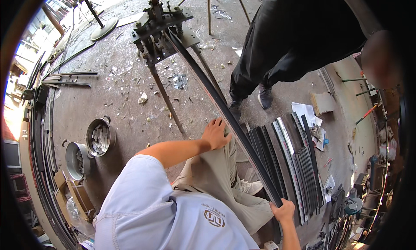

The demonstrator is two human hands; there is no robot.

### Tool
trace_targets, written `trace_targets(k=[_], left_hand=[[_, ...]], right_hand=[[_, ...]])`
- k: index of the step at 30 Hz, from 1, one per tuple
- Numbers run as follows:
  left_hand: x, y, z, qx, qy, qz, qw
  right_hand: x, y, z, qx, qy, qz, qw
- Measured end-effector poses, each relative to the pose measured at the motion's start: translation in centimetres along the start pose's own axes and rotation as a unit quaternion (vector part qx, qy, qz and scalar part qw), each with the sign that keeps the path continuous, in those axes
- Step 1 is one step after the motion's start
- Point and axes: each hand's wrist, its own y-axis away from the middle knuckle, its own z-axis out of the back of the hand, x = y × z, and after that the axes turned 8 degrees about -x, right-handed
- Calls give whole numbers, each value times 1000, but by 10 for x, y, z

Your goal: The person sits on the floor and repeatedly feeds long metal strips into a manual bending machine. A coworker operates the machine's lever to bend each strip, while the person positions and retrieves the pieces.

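A long black metal profile (229, 121) slants across the middle of the view. Its far end sits in a dark metal punch press (162, 26) standing on legs, and the press hides the tip. My right hand (284, 210) is closed around the near end of the profile, beside my thigh. My left hand (215, 134) lies on my knee with the fingers stretched out, holding nothing. The profile passes just to the right of that hand.
Stacks of dark and silver profiles (289, 163) lie on the floor at the right. Another person in dark trousers (277, 42) stands beyond them. Two metal pots (101, 137) with small cut pieces stand at the left, near a cardboard box (71, 193). Scraps litter the floor.
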Motion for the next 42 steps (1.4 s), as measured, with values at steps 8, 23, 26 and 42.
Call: trace_targets(k=[8, 23, 26, 42], left_hand=[[-2, 2, 1, 2, 3, 10, 1000], [9, 0, -7, -6, 1, 7, 1000], [7, 0, -4, 1, -1, 7, 1000], [13, 3, -3, -1, 27, 12, 1000]], right_hand=[[-17, 5, -15, -35, 37, 27, 998], [-14, 6, -17, -11, 32, -5, 999], [-17, 7, -19, -15, 22, -4, 1000], [-12, 7, -2, -14, 40, -2, 999]])
